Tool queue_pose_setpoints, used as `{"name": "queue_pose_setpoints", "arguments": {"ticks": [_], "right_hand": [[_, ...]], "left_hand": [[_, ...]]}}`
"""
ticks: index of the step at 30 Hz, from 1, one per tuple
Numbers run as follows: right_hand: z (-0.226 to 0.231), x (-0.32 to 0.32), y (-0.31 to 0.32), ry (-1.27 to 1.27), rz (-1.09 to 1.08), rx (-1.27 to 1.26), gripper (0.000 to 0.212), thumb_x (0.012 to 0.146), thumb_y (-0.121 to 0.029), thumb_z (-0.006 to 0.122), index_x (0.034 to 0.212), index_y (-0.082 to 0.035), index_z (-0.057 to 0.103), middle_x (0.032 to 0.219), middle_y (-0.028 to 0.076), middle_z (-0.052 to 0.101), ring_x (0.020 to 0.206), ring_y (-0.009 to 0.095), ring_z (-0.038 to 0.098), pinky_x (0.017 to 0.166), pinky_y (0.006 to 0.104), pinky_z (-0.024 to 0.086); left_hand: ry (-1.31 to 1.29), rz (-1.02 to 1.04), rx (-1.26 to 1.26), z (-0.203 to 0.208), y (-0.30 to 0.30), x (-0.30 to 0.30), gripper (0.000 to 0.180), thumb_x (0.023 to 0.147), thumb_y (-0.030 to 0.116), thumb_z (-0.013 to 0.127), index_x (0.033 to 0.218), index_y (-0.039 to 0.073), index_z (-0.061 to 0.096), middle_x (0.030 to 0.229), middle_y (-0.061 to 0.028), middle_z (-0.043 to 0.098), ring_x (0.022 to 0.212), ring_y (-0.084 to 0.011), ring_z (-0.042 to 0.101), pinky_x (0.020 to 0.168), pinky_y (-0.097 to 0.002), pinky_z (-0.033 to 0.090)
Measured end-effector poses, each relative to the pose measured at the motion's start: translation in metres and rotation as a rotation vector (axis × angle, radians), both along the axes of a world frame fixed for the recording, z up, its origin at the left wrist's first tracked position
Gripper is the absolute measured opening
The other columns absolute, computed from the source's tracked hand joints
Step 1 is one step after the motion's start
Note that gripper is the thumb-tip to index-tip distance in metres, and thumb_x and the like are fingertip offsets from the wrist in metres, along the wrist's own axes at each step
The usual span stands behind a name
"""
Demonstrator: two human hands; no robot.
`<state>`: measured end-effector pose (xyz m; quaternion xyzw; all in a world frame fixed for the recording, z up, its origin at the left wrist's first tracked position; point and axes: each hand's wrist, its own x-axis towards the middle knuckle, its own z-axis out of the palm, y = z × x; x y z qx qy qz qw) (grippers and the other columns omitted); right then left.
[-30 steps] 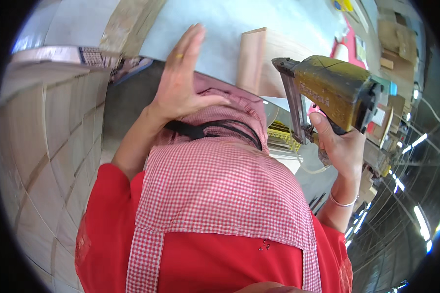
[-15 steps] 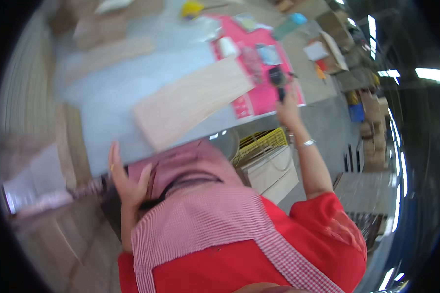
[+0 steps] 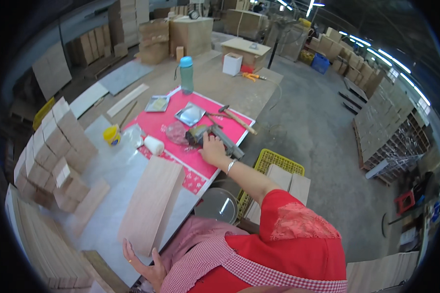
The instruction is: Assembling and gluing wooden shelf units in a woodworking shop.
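A long pale wooden box-like piece [image 3: 149,200] lies slantwise on the worktable in front of me. My left hand [image 3: 149,268] is at its near end, fingers and thumb spread, fingertips at the edge; nothing is gripped. My right hand [image 3: 213,150] reaches across to a grey-green nail gun [image 3: 225,141], or similar tool, on the pink mat [image 3: 156,122]. The fingers bend over its body, and the palm hides part of it. Beyond that tool lies a hammer [image 3: 239,119] with a wooden handle. A white roll [image 3: 154,145] and a crumpled clear bag [image 3: 177,133] are beside it.
At the left stand stacked wooden blocks [image 3: 58,139] and a pile of thin boards [image 3: 49,244]. A yellow tub [image 3: 112,135], a blue-capped bottle [image 3: 186,75] and orange-handled pliers [image 3: 251,76] are farther back. A yellow crate [image 3: 278,161] with boards stands below the table's right edge.
The view has swung, so the table now runs up and away. My left hand has come to the wooden piece's near end. My right hand's fingers now lie over the tool on the mat.
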<state>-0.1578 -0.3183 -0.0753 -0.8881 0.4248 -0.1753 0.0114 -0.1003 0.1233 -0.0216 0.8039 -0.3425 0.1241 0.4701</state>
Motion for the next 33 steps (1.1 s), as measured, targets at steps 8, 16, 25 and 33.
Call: {"name": "queue_pose_setpoints", "arguments": {"ticks": [8,16,25,33], "right_hand": [[0.086,-0.032,0.182,-0.58,0.899,0.053,0.04,0.081,-0.011,0.062,0.119,-0.001,0.054,0.116,0.018,0.057,0.102,0.037,0.054,0.084,0.0443,0.045],[0.076,-0.039,0.243,-0.53,1.083,0.293,0.039,0.076,-0.008,0.065,0.113,-0.001,0.055,0.115,0.015,0.053,0.105,0.034,0.053,0.087,0.0444,0.043],[0.065,-0.03,0.272,-0.27,1.282,0.203,0.04,0.076,-0.01,0.063,0.114,0.0,0.055,0.112,0.014,0.054,0.102,0.031,0.052,0.083,0.0398,0.041],[0.056,-0.017,0.292,-0.243,1.319,0.052,0.032,0.074,-0.013,0.063,0.102,0.002,0.059,0.1,0.012,0.055,0.097,0.028,0.053,0.078,0.037,0.04]], "left_hand": [[0.56,-0.394,-0.23,0.029,-0.059,-0.006,0.019,0.094,0.009,0.055,0.11,-0.002,0.052,0.096,-0.0098,0.06,0.083,-0.0182,0.059,0.076,-0.0289,0.047],[0.962,-0.362,-0.533,0.006,-0.069,-0.024,0.023,0.103,0.024,0.05,0.088,0.007,0.051,0.074,0.0007,0.055,0.062,-0.0049,0.052,0.053,-0.0194,0.042],[0.873,-0.119,-0.546,-0.017,-0.029,-0.031,0.029,0.104,0.024,0.048,0.078,0.011,0.047,0.063,0.0046,0.047,0.051,-0.0016,0.04,0.044,-0.0182,0.032],[0.867,-0.032,-0.607,-0.025,-0.015,-0.033,0.03,0.104,0.023,0.047,0.076,0.012,0.042,0.059,0.0061,0.041,0.05,-0.0008,0.033,0.043,-0.0192,0.025]]}}
